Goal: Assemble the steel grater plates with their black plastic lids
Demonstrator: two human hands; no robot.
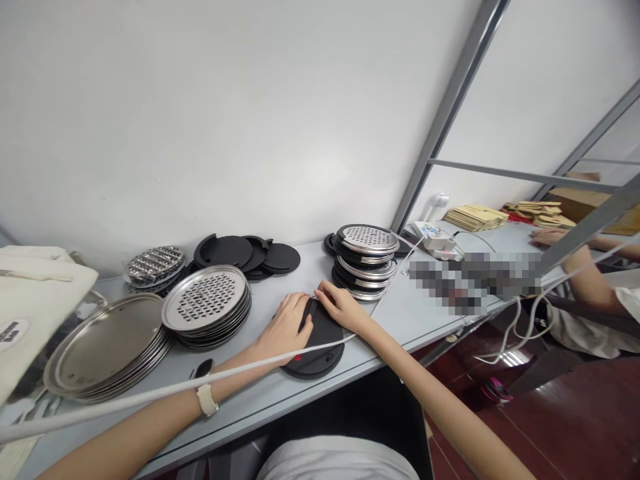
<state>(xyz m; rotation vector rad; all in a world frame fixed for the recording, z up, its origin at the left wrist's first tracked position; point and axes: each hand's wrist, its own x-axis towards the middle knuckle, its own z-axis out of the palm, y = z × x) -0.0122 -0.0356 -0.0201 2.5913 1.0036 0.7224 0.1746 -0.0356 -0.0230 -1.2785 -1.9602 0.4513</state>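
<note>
A black round disc [323, 347] lies on the grey table near its front edge, a small red spot showing at its lower left. My left hand [290, 325] rests over the disc's left side, fingers bent toward the far rim and thumb apart on top. At that far rim, my right hand [341, 307] has its fingers curled and pressed together, close to the left fingertips. A thin shiny edge shows between the two hands; what it belongs to is unclear. Just beyond my right hand is a stack of black rings and perforated metal grater discs [369, 239].
To the left are a stack of grater discs [205, 300], round metal trays [107, 343] and a white bag [35, 287]. Black rings and discs [227, 253] lie behind. A white cable [150, 397] crosses before my arms. Beyond a metal frame, a co-worker's arm [590, 277] reaches over the table.
</note>
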